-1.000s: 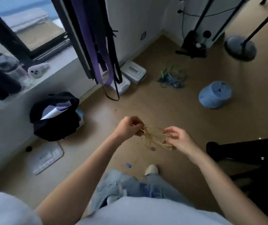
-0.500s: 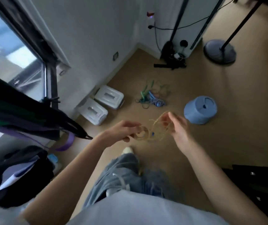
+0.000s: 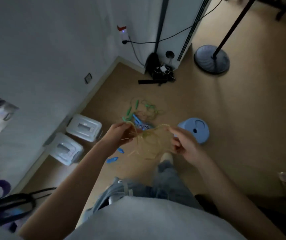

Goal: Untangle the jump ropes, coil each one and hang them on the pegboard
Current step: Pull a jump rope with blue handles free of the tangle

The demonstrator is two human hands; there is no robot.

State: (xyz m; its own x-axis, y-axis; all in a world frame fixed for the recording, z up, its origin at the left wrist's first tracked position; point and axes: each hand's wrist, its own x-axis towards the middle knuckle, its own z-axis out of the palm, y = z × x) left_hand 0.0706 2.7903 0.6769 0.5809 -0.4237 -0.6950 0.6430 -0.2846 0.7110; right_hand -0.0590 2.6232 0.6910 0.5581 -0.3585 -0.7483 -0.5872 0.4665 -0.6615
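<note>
Head view: a yellowish, translucent jump rope (image 3: pixel 149 144) is held in mid-air over the floor (image 3: pixel 225 118), between the 2 hands and in front of the person's knee. The left hand (image 3: pixel 119 134) is curled round a bunch of strands at the rope's left end, with the grip placed at the upper left of the tangle. The right hand (image 3: pixel 183 144) is set at the tangle's right edge; its index finger is stretched toward the upper left and touches or hooks a loop near the top, while the other fingers are curled, apparently with strands caught in them, though blur prevents certainty.

The bundle's long axis is laid roughly left to right between the hands, slightly tilted, and loose loops are hung downward from it toward the shoe. 2 blue handles (image 3: pixel 114 156) are seen just below the left forearm, seemingly dangling, though this cannot be confirmed.

The rope is judged to be only partly untangled, with coiling not yet completed. The coming move is thought to depend on the loop at the right index finger: it lies up and to the left of the right hand, nearer that hand than the left, so it would be drawn rightward while the left grip is kept as the anchor.

A second tangle of green and blue ropes (image 3: pixel 140 113) is left on the floor beyond the hands, beside a blue round stool (image 3: pixel 196 130). No pegboard is visible.
</note>
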